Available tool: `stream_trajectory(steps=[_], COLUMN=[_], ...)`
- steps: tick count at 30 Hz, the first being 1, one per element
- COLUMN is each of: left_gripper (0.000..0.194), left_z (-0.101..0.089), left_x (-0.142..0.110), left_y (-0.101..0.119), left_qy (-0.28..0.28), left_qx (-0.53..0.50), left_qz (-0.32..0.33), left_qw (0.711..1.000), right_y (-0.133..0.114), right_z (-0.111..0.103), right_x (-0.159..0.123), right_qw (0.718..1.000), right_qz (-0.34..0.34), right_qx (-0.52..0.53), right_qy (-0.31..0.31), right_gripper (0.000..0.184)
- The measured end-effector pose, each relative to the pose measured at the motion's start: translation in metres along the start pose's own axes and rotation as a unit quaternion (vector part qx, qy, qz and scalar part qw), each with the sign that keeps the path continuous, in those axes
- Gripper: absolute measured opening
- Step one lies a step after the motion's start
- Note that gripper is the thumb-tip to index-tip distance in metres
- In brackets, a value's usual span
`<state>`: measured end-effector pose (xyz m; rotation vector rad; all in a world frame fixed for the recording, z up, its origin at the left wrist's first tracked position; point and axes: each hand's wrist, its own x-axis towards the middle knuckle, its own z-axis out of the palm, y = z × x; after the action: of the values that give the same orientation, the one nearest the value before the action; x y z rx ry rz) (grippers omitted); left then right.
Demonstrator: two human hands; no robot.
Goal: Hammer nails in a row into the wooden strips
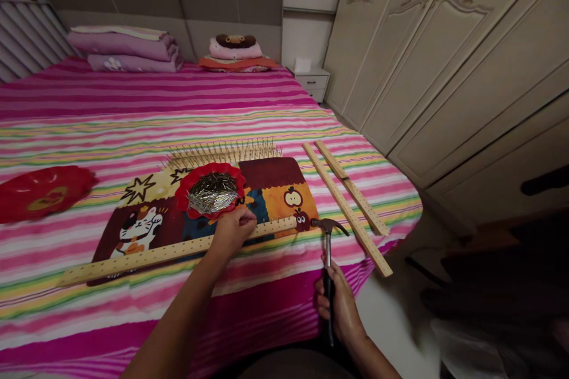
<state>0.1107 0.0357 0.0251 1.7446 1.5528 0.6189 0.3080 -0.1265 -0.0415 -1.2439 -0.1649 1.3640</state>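
Observation:
My left hand (233,229) is closed in a pinch just over a long wooden strip (162,253) dotted with small holes; whatever its fingertips hold is too small to make out. A few thin nails stand up from the strip's right part, beside those fingers. My right hand (338,296) is wrapped around the black handle of a claw hammer (328,243), its head raised at the strip's right end. Just beyond my left hand, a red scalloped bowl (183,196) holds a heap of loose nails (213,192). Under bowl and strip lies a colourful printed mat (271,174).
Behind the bowl, wooden strips (200,157) bristle with upright nails. Two more holed strips (344,204) lie at the right, near the bed's edge. A red plate (53,189) is at the left. Folded bedding (128,50) sits by the headboard; wardrobes (427,59) line the right.

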Motion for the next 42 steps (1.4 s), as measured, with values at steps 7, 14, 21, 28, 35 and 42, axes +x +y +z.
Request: stream_trajectory(steps=[7, 14, 21, 28, 35, 42], left_gripper=[0.016, 0.015, 0.013, 0.012, 0.012, 0.01], left_z=[0.007, 0.008, 0.014, 0.014, 0.016, 0.022], left_x=[-0.008, -0.01, -0.01, -0.011, -0.01, -0.007], left_y=[-0.013, -0.007, -0.015, -0.017, -0.019, -0.025], left_qy=[0.046, 0.039, 0.057, 0.063, 0.058, 0.07], left_qx=[-0.036, 0.045, 0.033, 0.034, 0.025, -0.001], left_qz=[0.057, 0.098, 0.103, 0.103, 0.101, 0.118], left_qw=[0.997, 0.993, 0.993, 0.992, 0.993, 0.991], right_y=[0.001, 0.006, -0.02, -0.045, -0.058, -0.057], right_z=[0.001, 0.002, 0.02, 0.056, 0.065, 0.055], right_x=[0.0, -0.005, -0.026, -0.024, -0.023, -0.033], right_qw=[1.0, 0.999, 0.99, 0.9, 0.825, 0.896], right_qz=[-0.002, -0.03, -0.053, -0.177, -0.272, -0.221], right_qx=[0.004, -0.017, -0.121, -0.354, -0.459, -0.365], right_qy=[0.001, 0.012, -0.053, -0.182, -0.187, -0.121], right_gripper=[0.052, 0.05, 0.062, 0.04, 0.04, 0.042])
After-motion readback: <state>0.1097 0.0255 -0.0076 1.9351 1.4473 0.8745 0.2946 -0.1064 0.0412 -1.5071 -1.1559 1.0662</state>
